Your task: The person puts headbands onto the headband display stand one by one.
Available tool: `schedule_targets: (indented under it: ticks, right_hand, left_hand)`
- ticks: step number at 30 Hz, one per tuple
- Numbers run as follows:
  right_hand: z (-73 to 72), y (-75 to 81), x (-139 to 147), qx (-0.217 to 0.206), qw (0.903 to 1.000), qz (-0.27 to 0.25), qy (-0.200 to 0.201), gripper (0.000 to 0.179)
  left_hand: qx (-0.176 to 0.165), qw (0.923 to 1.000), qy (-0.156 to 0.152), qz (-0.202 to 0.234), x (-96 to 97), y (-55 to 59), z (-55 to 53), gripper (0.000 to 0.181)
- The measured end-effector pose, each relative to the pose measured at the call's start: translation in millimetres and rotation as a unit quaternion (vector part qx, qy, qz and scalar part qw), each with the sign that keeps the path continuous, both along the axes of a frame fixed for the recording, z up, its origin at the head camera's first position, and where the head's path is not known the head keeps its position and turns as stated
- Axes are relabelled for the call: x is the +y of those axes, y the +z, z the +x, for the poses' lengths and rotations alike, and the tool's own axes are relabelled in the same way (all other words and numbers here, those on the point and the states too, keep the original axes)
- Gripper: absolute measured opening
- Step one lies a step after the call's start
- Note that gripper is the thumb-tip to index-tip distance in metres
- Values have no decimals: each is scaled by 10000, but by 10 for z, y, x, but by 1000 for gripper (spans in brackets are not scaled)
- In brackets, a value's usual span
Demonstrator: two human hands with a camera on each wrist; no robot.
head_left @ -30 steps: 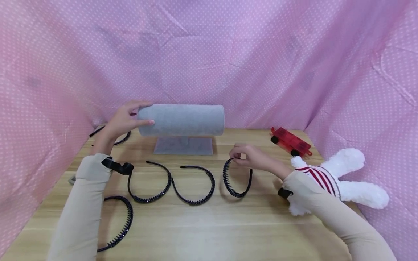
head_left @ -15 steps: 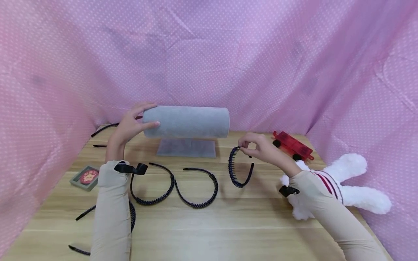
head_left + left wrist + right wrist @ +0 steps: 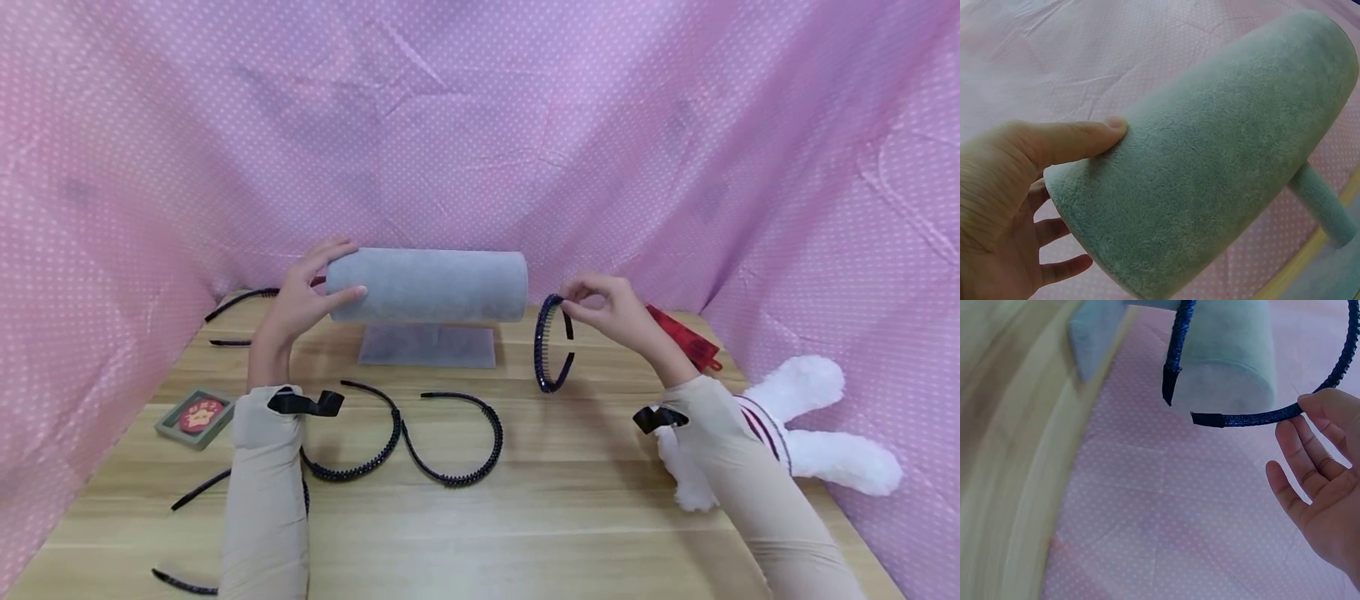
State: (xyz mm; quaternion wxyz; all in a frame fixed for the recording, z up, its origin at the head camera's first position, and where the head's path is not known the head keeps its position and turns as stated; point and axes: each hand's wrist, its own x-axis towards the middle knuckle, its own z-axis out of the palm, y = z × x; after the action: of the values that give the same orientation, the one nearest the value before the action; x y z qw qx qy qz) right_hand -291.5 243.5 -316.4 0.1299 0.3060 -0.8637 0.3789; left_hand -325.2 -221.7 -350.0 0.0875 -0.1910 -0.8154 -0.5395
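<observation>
Pinching a toothed headband (image 3: 1254, 419) with the right hand (image 3: 613, 315), gripping a velvety display roll (image 3: 427, 286) with the left hand (image 3: 298, 298); might let the headband twist, held so narrowly.

The right wrist view's top edge is cutting off a glossy dark-blue toothed headband (image 3: 1257, 419); a beige fabric left sleeve (image 3: 266, 508) is hiding much of a thin black plastic headband (image 3: 201, 489).

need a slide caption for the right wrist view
A right hand pinches a dark, open-ended headband, with a grey cylinder behind it.
</observation>
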Motion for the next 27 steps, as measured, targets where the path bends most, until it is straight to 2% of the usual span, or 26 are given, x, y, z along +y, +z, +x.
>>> schedule_targets:
  ticks: [7, 15, 21, 27]
  right_hand:
    - [-146, 128, -33, -349, 9968, -579, -417, 13]
    - [-306, 81, -119, -457, 9904, -1222, -464, 16]
    - [-423, 47, -145, -668, 9856, -1444, -574, 20]
    - [-549, 15, -179, -891, 9801, -1717, -452, 18]
  left_hand:
    - [16, 10000, 33, -75, 29, 10, 32, 70]
    - [48, 10000, 48, -57, 42, 18, 72, 68]
    - [149, 9998, 86, -83, 47, 2, 71, 66]
    - [166, 9997, 137, -95, 47, -15, 54, 64]
